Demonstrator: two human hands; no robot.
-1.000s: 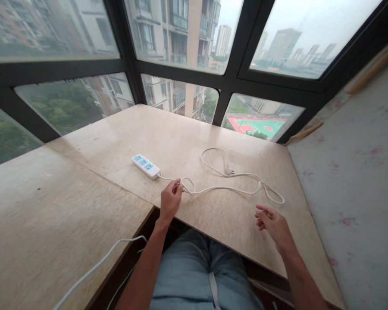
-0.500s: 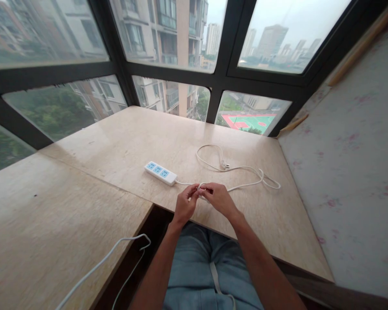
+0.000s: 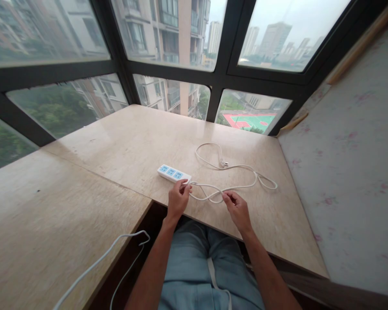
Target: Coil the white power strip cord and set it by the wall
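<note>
A white power strip (image 3: pixel 173 173) with blue sockets lies on the beige table (image 3: pixel 132 142), its white cord (image 3: pixel 242 186) looping to the right and ending in a plug (image 3: pixel 224 163). My left hand (image 3: pixel 177 199) pinches the cord right where it leaves the strip. My right hand (image 3: pixel 237 209) pinches a loop of the same cord a little further right, near the table's front edge. Both hands rest close together above my lap.
A second white cable (image 3: pixel 100 260) hangs over the edge of the lower desk section at the left. Dark-framed windows (image 3: pixel 220 77) close off the back. A floral-patterned wall (image 3: pixel 352 163) borders the table on the right.
My right hand came in from the right, met the left at the cord, then the hands drew apart along it. The power strip slid nearer to me and to the right.
</note>
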